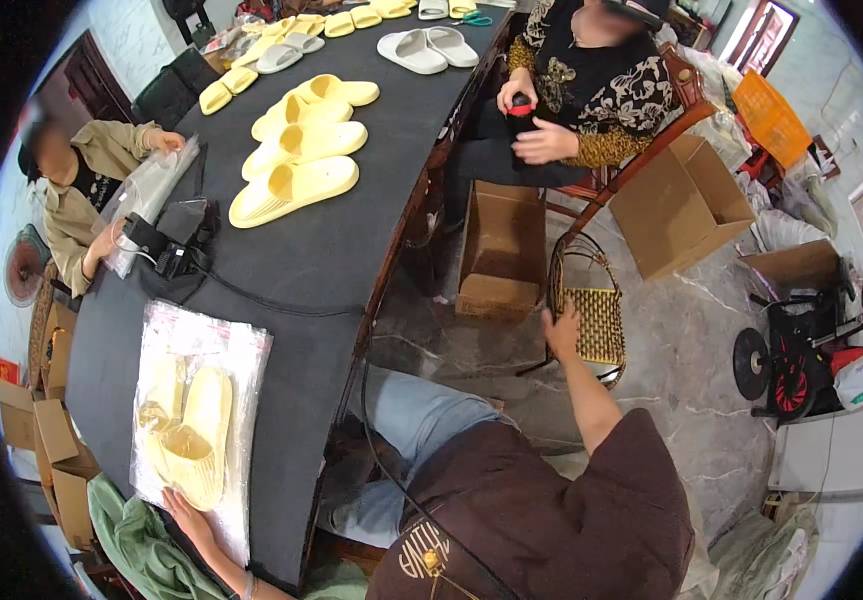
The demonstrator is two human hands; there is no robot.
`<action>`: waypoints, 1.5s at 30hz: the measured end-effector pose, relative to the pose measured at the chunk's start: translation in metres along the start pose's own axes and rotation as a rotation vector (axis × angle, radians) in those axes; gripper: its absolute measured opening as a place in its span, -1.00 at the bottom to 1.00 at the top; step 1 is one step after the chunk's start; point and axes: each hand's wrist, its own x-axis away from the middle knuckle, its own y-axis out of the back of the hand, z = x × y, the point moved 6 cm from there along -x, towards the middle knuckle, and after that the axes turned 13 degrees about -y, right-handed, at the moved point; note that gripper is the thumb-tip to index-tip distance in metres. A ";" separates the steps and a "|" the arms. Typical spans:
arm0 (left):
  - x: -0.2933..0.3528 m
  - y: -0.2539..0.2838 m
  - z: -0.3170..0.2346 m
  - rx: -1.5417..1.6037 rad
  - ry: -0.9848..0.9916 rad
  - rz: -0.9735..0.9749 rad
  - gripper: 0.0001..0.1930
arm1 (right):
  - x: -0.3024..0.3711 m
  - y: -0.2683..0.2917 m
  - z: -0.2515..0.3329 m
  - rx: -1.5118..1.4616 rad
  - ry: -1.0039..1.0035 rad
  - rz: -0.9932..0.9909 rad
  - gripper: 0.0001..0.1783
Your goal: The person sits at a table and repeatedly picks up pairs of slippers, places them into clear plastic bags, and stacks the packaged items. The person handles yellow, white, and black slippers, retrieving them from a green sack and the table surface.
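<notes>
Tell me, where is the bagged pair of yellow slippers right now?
The bagged yellow slippers lie on the black table at the lower left, with the left hand on the bag's near edge.

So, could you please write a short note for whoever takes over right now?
Left hand: flat on the clear bag at the near table edge.
Right hand: reaching to the wicker basket on the floor; grip unclear.
Done: one yellow slipper pair is in that bag.
Left: loose yellow slippers lie unbagged farther up the table.
</notes>
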 end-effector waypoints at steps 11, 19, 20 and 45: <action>-0.013 -0.016 -0.016 0.037 -0.028 0.005 -0.46 | -0.054 -0.024 -0.187 0.476 -0.554 0.496 -0.59; 0.011 0.014 -0.018 0.135 0.050 -0.067 -0.43 | -0.019 -0.015 -0.076 0.168 -0.046 0.198 -0.57; 0.010 0.018 -0.022 0.191 0.051 -0.080 -0.43 | -0.011 -0.011 -0.062 0.101 0.007 -0.011 -0.67; 0.345 0.137 -0.195 0.143 0.837 -1.103 -0.77 | 0.282 0.154 0.383 -1.003 1.432 0.497 -0.85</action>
